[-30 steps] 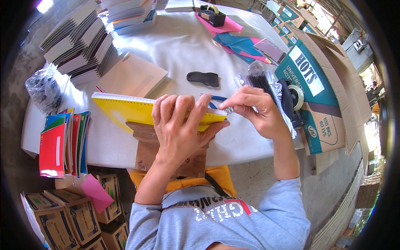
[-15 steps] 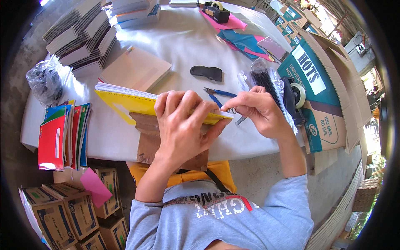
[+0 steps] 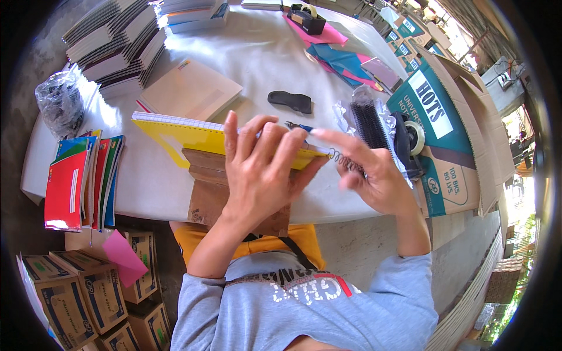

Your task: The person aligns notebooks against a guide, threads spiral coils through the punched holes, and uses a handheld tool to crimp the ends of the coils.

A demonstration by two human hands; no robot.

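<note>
My left hand (image 3: 260, 169) is closed on a yellow-covered notebook (image 3: 175, 136), thumb below and fingers over its upper edge. White gridded pages show behind the cover, and a row of punched holes runs along the edge. A dark wire spiral coil (image 3: 341, 159) meets the notebook's right end. My right hand (image 3: 369, 167), partly blurred, has the coil between its thumb and fingers, with the index finger stretched toward the notebook. Under the notebook is a brown cardboard piece (image 3: 205, 196) at the table edge. Blue-handled pliers (image 3: 300, 126) lie behind my left hand, partly hidden.
On the white-covered table (image 3: 257, 58) lie a black flat object (image 3: 290, 101), a pale notebook stack (image 3: 190, 90) and bundled black coils (image 3: 369, 123). A tape dispenser (image 3: 414, 140) and a large carton (image 3: 451, 140) stand right. Colourful notebooks (image 3: 70, 187) sit left, above several boxes (image 3: 99, 298).
My right hand has shifted slightly right and its fingers have loosened and spread, showing more of the coil. My left hand still holds the notebook, its fingers raised a little.
</note>
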